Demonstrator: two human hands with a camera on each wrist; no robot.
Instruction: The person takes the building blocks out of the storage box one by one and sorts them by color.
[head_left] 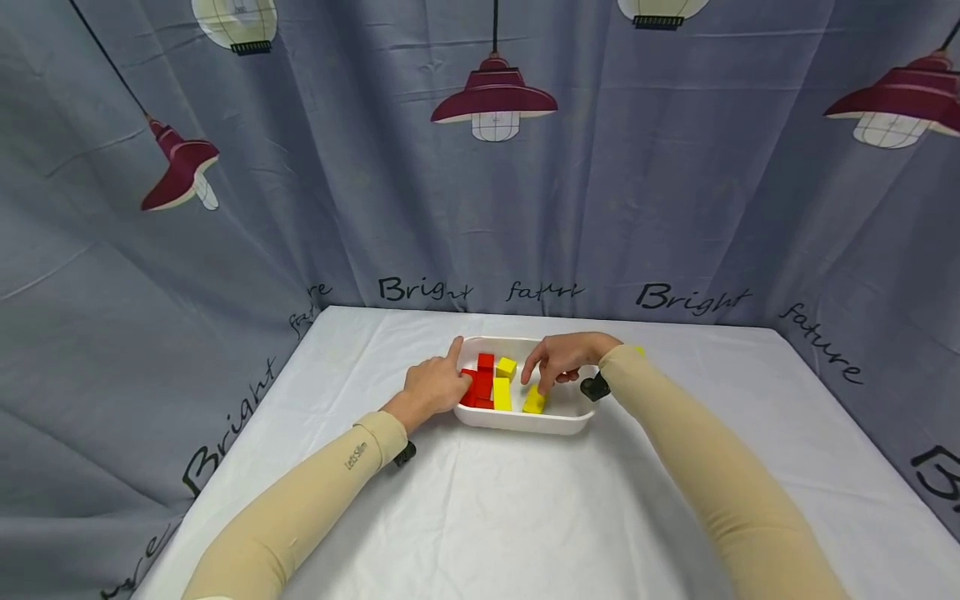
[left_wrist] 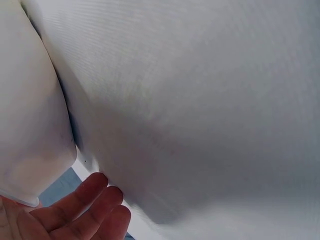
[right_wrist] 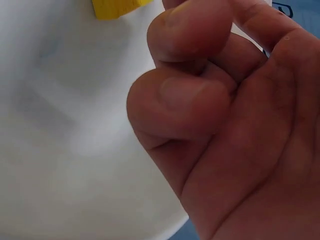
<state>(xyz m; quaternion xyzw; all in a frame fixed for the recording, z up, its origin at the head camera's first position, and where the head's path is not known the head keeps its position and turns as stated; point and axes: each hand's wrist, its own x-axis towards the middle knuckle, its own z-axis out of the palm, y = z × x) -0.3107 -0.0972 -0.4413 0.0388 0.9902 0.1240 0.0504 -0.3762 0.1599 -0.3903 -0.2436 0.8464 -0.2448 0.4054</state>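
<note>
A white plastic tray point(head_left: 521, 422) with rounded corners stands on the table. My left hand point(head_left: 433, 385) holds its left rim, the thumb over the edge and the index finger along it; other fingers point(left_wrist: 82, 212) show outside the wall. Inside, red blocks point(head_left: 480, 387) cluster at the left. Next to them stand an upright yellow block point(head_left: 502, 394) and a smaller yellow block point(head_left: 506, 367). Over the tray's right part, my right hand point(head_left: 562, 354) reaches down with thumb and index finger spread at another yellow block point(head_left: 534, 400). Its remaining fingers point(right_wrist: 182, 102) are bent toward the palm.
A white cloth covers the table point(head_left: 517, 517). Just behind my right sleeve a bit of something yellow point(head_left: 639, 351) shows, mostly hidden. A grey-blue curtain point(head_left: 480, 208) with printed lamps hangs along the table's back and sides.
</note>
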